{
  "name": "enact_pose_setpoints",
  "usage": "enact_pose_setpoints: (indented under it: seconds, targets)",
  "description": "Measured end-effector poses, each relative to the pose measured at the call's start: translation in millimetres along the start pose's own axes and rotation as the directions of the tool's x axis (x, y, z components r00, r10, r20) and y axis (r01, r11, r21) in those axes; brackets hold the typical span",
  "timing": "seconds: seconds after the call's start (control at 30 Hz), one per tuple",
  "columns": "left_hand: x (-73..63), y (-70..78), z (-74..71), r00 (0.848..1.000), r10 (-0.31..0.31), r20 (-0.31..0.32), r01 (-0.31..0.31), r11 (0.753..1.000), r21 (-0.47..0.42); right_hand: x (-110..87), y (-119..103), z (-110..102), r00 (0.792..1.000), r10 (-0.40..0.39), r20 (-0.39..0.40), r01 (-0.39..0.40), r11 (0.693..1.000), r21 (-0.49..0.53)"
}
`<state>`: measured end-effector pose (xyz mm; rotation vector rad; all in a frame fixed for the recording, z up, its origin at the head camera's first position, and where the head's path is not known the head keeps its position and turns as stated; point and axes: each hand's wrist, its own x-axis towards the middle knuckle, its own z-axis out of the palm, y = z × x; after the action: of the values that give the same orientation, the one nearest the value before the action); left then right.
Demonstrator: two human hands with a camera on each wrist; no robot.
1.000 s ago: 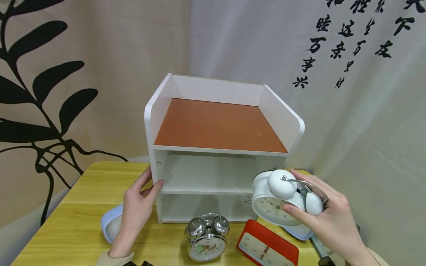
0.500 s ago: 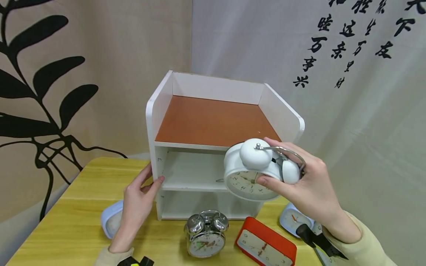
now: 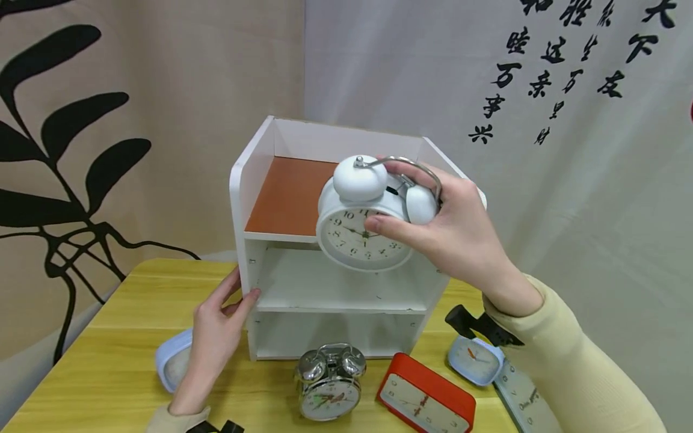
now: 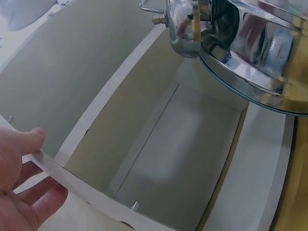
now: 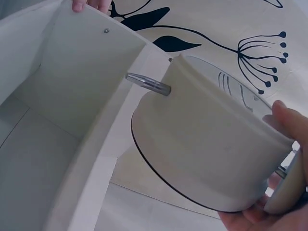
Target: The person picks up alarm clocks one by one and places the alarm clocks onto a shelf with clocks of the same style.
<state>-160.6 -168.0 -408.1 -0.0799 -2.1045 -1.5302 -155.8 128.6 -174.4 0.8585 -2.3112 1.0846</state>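
Note:
My right hand grips a white twin-bell alarm clock, thumb across its face and fingers behind the bells. In the head view the clock overlaps the front edge of the shelf unit's brown top. The right wrist view shows the clock's side and a metal foot. My left hand holds the left side panel of the white shelf unit, thumb on its front edge; the left wrist view shows this thumb too. A silver twin-bell alarm clock stands before the unit.
On the yellow wooden table a red clock leans back at front right. Beside it are a small blue clock and a pale flat clock. Another blue-rimmed clock is partly behind my left forearm. A curtain hangs behind.
My right hand has carried the white alarm clock left and up, from beside the unit's lower right to in front of its brown top. My left hand stays on the side panel.

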Motion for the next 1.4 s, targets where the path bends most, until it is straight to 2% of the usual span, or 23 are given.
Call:
enact_pose_setpoints:
  seconds: [0.27, 0.47, 0.7, 0.87, 1.13, 1.4]
  targets:
    - [0.2, -1.2, 3.1, 1.000, 0.003, 0.002, -0.003, 1.000, -0.010, 35.2, -6.1, 4.0, 0.998, 0.036, 0.061, -0.034, 0.999, -0.032]
    - [-0.5, -2.3, 0.9, 0.999, 0.028, -0.021, -0.028, 1.000, 0.000, 61.3, -7.2, 15.2, 0.989, 0.060, 0.136, -0.067, 0.997, 0.048]
    - [-0.8, -2.2, -0.6, 1.000, 0.022, -0.003, -0.022, 1.000, 0.007, 87.7, -6.4, 27.7, 0.979, 0.070, 0.190, -0.078, 0.996, 0.039]
    - [-0.3, -1.6, -0.3, 1.000, 0.015, -0.002, -0.015, 1.000, 0.006, 102.3, -4.6, 36.1, 0.973, 0.062, 0.223, -0.072, 0.997, 0.036]
    - [0.5, -1.5, -1.8, 1.000, -0.003, 0.006, 0.003, 1.000, 0.004, 119.6, 1.5, 45.8, 0.949, 0.102, 0.298, -0.127, 0.990, 0.066]
    - [0.1, -0.6, -3.1, 1.000, -0.011, 0.009, 0.011, 1.000, 0.016, 135.8, 10.0, 51.8, 0.935, 0.120, 0.335, -0.136, 0.990, 0.023]
